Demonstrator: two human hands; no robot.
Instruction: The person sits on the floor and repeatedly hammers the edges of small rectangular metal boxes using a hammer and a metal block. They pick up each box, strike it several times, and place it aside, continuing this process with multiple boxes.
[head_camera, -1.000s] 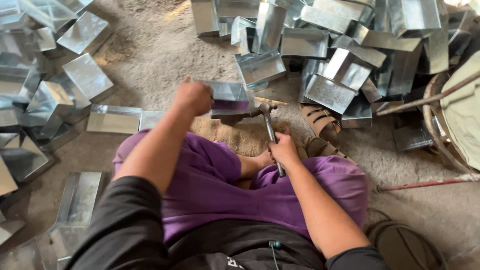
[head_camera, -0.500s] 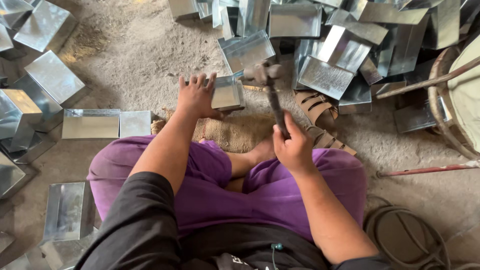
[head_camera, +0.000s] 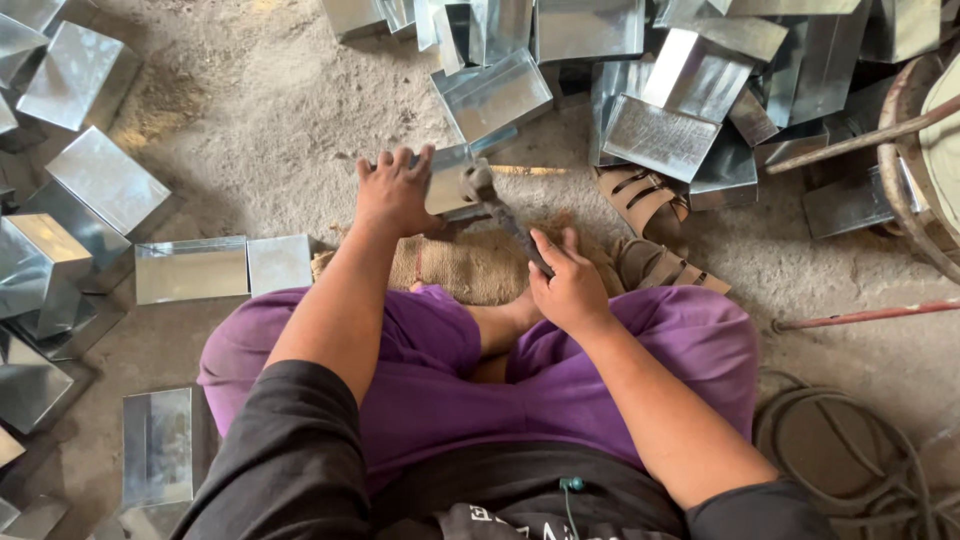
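Right hand (head_camera: 568, 283) grips the hammer (head_camera: 500, 212), handle running near-right to far-left, head on the metal piece (head_camera: 448, 180); left hand (head_camera: 395, 190) pressed flat there.

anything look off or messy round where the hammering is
Nothing looks damaged. The right hand holds a hammer against the sheet-metal piece under the left hand; a pair of sandals lies loose beside it.
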